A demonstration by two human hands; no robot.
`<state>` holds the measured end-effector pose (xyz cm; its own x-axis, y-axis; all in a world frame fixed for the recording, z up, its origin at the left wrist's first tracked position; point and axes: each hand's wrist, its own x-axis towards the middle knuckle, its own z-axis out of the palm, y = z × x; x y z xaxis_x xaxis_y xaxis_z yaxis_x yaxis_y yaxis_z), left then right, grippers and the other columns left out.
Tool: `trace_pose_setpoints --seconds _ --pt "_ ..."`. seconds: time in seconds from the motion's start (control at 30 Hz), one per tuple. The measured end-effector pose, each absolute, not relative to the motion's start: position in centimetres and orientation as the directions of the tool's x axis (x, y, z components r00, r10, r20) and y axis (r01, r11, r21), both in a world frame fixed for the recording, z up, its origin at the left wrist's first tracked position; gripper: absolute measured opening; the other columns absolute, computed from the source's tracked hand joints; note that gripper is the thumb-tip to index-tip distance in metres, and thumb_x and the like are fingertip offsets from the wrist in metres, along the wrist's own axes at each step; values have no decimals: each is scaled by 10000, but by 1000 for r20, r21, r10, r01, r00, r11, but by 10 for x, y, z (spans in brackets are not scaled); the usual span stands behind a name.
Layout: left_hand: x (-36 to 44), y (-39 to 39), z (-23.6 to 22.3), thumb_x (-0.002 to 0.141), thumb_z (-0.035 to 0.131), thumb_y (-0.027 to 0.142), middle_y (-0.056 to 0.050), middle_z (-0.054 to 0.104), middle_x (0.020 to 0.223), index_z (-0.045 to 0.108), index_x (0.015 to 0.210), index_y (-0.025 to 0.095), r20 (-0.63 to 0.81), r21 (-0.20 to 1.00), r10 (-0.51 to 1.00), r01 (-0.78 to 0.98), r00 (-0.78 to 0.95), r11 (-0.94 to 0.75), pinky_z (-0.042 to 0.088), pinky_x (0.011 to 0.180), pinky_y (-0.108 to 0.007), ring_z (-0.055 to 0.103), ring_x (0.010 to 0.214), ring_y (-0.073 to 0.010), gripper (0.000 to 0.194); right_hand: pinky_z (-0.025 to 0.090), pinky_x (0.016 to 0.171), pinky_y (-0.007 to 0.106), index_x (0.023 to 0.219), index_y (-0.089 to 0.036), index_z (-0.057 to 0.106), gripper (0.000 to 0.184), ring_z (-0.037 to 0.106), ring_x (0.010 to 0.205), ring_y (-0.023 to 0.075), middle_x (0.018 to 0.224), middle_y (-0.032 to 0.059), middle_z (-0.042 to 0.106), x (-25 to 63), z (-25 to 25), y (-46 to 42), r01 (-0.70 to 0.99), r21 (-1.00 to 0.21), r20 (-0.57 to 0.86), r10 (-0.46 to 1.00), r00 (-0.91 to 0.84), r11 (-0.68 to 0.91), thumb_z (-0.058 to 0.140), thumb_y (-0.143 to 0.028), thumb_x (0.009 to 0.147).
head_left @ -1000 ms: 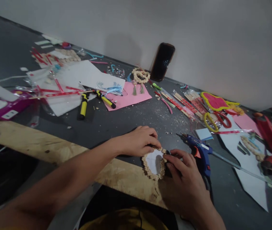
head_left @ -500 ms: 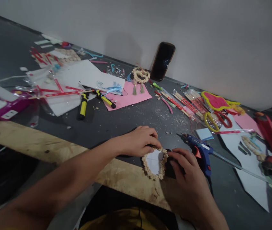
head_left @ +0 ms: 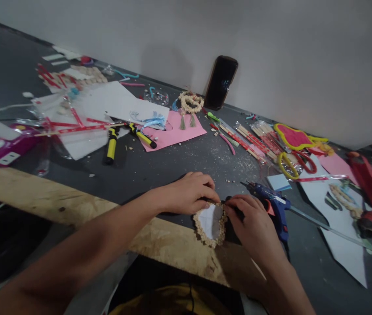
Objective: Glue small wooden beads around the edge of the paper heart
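A small white paper shape edged with pale beads, the beaded piece (head_left: 210, 223), lies at the near edge of the dark table (head_left: 159, 166). My left hand (head_left: 189, 192) rests curled on its upper left rim, fingertips pinching the beaded border. My right hand (head_left: 253, 225) presses on its right rim with fingers bent together. A blue glue gun (head_left: 273, 205) lies just right of my right hand, nozzle pointing left.
Yellow-handled pliers (head_left: 111, 144) and a second yellow tool (head_left: 145, 138) lie to the left beside pink paper (head_left: 173, 131) and white sheets. A phone (head_left: 220, 83) leans on the wall. Scissors (head_left: 293, 164), sticks and a red pouch (head_left: 368, 181) crowd the right. A wooden board (head_left: 74, 205) edges the table.
My right hand has slid up and left along the piece's right rim, closer to my left hand. The left hand has hardly moved.
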<state>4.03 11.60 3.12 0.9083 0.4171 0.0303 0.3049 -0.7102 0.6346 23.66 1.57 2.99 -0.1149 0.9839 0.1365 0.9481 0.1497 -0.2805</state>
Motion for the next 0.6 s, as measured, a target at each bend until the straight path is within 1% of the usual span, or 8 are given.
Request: trace_pose_setpoints --seconds 0.3,0.6 --pt "41 117 30 854 560 211 -55 549 1107 641 1077 292 40 625 411 298 911 -722 326 933 -391 489 1082 -224 251 451 802 380 814 -197 634 161 572 862 217 885 59 658 235 26 20 948 -312 115 993 -28 63 506 -282 857" --pt "41 116 32 855 560 213 -56 551 1109 643 1078 282 22 632 420 313 907 -709 327 941 -387 489 1091 -229 247 463 799 375 820 -195 671 235 591 851 206 914 76 664 237 28 15 948 -293 164 983 -79 125 481 -320 879"
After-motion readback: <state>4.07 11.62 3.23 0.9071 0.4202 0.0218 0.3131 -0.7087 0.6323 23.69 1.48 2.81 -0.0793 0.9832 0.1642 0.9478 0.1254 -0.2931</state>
